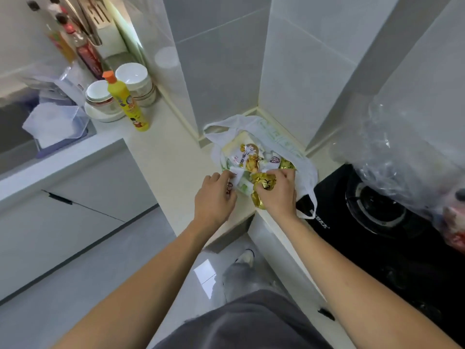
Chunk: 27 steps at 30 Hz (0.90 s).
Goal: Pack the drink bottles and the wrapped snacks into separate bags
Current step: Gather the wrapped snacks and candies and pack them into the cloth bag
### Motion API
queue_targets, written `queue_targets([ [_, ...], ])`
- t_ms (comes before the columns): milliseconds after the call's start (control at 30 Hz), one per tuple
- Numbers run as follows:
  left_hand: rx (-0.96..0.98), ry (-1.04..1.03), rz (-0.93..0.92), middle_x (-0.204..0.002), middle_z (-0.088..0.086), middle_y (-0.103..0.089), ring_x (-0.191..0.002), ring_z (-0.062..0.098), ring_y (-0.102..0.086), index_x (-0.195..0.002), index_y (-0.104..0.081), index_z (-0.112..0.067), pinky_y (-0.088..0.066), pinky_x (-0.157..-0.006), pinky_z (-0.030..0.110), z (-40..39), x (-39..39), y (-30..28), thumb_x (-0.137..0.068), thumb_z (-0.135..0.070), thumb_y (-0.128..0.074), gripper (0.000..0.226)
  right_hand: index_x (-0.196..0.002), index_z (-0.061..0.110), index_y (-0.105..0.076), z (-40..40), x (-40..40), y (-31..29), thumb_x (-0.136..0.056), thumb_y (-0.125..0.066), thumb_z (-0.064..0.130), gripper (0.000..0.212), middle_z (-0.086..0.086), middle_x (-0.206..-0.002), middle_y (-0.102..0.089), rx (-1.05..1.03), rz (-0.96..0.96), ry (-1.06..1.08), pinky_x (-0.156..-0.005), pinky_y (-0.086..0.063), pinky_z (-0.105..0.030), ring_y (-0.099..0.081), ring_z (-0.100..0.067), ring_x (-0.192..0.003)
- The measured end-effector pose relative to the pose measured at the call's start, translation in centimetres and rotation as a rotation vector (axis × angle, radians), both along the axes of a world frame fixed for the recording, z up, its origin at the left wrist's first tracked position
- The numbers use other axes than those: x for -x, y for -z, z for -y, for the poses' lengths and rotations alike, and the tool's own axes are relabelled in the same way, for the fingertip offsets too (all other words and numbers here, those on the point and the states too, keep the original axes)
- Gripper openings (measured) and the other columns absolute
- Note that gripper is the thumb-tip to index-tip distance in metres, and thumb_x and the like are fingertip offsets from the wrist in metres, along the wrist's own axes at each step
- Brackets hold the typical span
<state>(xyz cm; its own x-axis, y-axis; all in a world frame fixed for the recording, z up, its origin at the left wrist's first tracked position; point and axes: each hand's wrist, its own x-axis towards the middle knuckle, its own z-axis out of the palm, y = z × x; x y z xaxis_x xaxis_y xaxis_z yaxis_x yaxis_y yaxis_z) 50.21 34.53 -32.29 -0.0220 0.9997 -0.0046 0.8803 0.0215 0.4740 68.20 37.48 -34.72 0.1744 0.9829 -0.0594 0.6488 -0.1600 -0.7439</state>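
A white plastic bag (261, 137) sits on the pale table (166, 152) in the corner by the wall, its mouth wide. Wrapped snacks (251, 157) lie piled in it. The left hand (216, 195) has its grip curled, pinching a white snack packet (236, 178) at the near edge of the pile. The right hand (279, 190) has its grip closed around a gold foil snack (264, 185). A yellow bottle (125, 102) stands far left by white bowls (130, 79). A black stove (377, 217) is just right of the bag.
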Motion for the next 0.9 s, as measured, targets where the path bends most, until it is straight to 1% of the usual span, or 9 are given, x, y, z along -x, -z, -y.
queue_targets([
  [167,0.056,0.033,0.042,-0.099,0.000,-0.059,-0.099,0.024,-0.053,-0.122,-0.053,-0.026,-0.046,-0.061,0.035,-8.9,-0.8,1.2,-0.094,-0.030,-0.052,0.029,-0.112,0.013,-0.067,-8.0,0.5,0.7,-0.080,-0.077,0.018,0.034,0.000,-0.120,-0.045,0.035,0.034,0.068,-0.094,-0.050,-0.034,-0.058,-0.021,-0.106],
  [233,0.084,0.057,0.050,-0.102,0.001,-0.060,-0.101,0.026,-0.054,-0.123,-0.053,-0.026,-0.048,-0.064,0.037,-11.8,-1.3,1.8,-0.095,-0.031,-0.052,0.029,-0.114,0.014,-0.067,-10.1,0.8,1.2,-0.082,-0.076,0.020,0.034,-0.001,-0.122,-0.046,0.080,0.071,0.077,-0.092,-0.051,-0.036,-0.058,-0.022,-0.106],
  [333,0.119,0.116,0.051,-0.105,0.003,-0.060,-0.102,0.027,-0.054,-0.125,-0.053,-0.025,-0.046,-0.066,0.036,-15.2,-2.1,2.7,-0.094,-0.028,-0.054,0.032,-0.115,0.016,-0.066,-12.2,1.3,1.9,-0.086,-0.074,0.026,0.031,-0.003,-0.123,-0.049,0.147,0.134,0.087,-0.084,-0.051,-0.037,-0.061,-0.025,-0.101],
  [500,0.177,0.231,0.031,-0.103,0.004,-0.058,-0.098,0.028,-0.056,-0.122,-0.051,-0.022,-0.049,-0.064,0.038,-18.9,-3.3,4.3,-0.093,-0.023,-0.053,0.029,-0.119,0.012,-0.062,-13.5,1.6,3.0,-0.096,-0.065,0.029,0.028,-0.005,-0.128,-0.051,0.181,0.286,0.082,-0.076,-0.040,-0.033,-0.060,-0.026,-0.105],
  [567,0.197,0.293,0.016,-0.104,0.005,-0.055,-0.097,0.028,-0.055,-0.124,-0.050,-0.020,-0.047,-0.062,0.037,-19.6,-3.4,4.5,-0.095,-0.025,-0.054,0.030,-0.118,0.010,-0.061,-13.5,1.7,3.6,-0.098,-0.062,0.025,0.025,-0.007,-0.130,-0.051,0.166,0.326,0.083,-0.084,-0.043,-0.036,-0.059,-0.028,-0.111],
  [633,0.222,0.362,0.003,-0.113,0.006,-0.052,-0.104,0.027,-0.053,-0.136,-0.047,-0.022,-0.046,-0.065,0.037,-19.9,-3.1,4.4,-0.095,-0.027,-0.056,0.042,-0.119,0.008,-0.061,-13.3,1.9,4.0,-0.098,-0.061,0.023,0.026,-0.010,-0.135,-0.052,0.158,0.363,0.094,-0.099,-0.044,-0.040,-0.054,-0.031,-0.122],
  [700,0.233,0.417,-0.006,-0.120,0.006,-0.048,-0.110,0.026,-0.051,-0.143,-0.044,-0.026,-0.049,-0.067,0.038,-19.9,-2.4,4.1,-0.094,-0.027,-0.058,0.050,-0.122,0.007,-0.062,-13.1,2.2,4.0,-0.098,-0.060,0.023,0.029,-0.012,-0.139,-0.053,0.149,0.386,0.114,-0.107,-0.043,-0.043,-0.051,-0.033,-0.129],
  [800,0.211,0.483,-0.013,-0.121,0.005,-0.045,-0.111,0.026,-0.051,-0.140,-0.045,-0.029,-0.054,-0.066,0.040,-20.1,-0.6,3.3,-0.094,-0.030,-0.059,0.048,-0.127,0.007,-0.062,-12.6,3.3,3.1,-0.098,-0.059,0.024,0.034,-0.014,-0.142,-0.053,0.144,0.374,0.155,-0.108,-0.043,-0.044,-0.051,-0.035,-0.129],
  [900,0.176,0.556,-0.012,-0.123,0.006,-0.047,-0.114,0.026,-0.050,-0.141,-0.047,-0.026,-0.056,-0.071,0.043,-19.9,1.1,2.3,-0.095,-0.033,-0.059,0.049,-0.132,0.010,-0.061,-11.4,4.6,1.7,-0.097,-0.057,0.026,0.038,-0.013,-0.140,-0.055,0.095,0.370,0.199,-0.103,-0.047,-0.046,-0.054,-0.035,-0.124],
])
